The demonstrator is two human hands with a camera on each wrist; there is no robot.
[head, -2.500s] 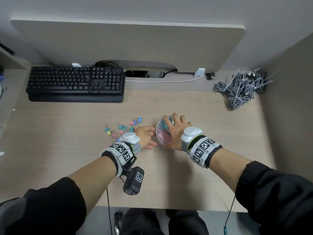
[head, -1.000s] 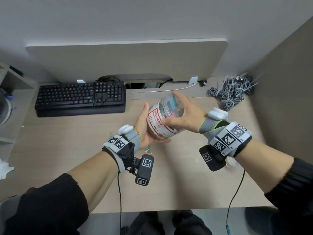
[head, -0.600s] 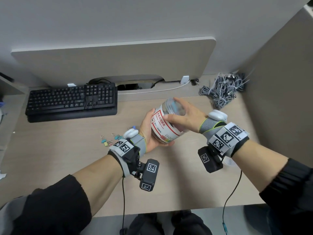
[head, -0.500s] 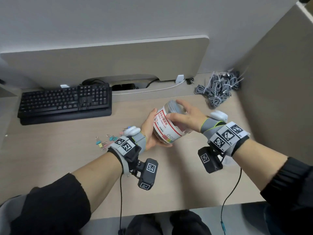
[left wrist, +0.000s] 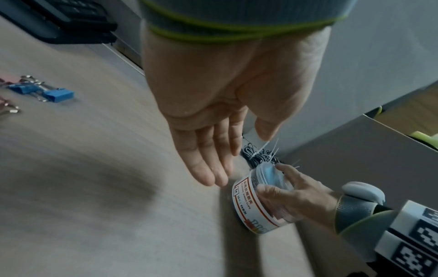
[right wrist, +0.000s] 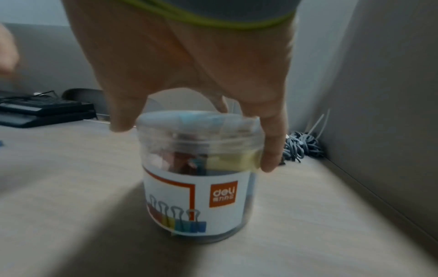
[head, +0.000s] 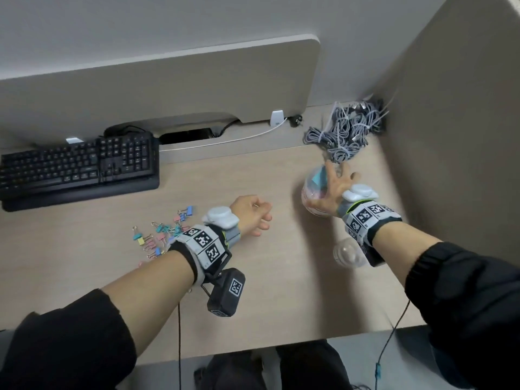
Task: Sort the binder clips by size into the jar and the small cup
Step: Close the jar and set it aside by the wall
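The clear jar (head: 312,190) with a red-and-white label holds large coloured clips and has its lid on. It stands upright at the desk's right side, near the cable bundle. My right hand (head: 330,190) grips it from above, fingers (right wrist: 272,150) down round the lid of the jar (right wrist: 199,178). My left hand (head: 253,218) hovers over the desk's middle, holding nothing, its fingers (left wrist: 208,165) straight and a short way left of the jar (left wrist: 255,204). Small binder clips (head: 163,232) lie scattered left of my left wrist. The small clear cup (head: 347,253) sits under my right wrist.
A black keyboard (head: 76,164) lies at the back left. A bundle of grey cables (head: 346,133) fills the back right corner, against the beige side wall (head: 450,164). Blue clips (left wrist: 57,95) lie near the keyboard side.
Both hands held the jar tilted above the desk's middle. My left hand has let go and opened. My right hand has carried the jar right and down to the desk.
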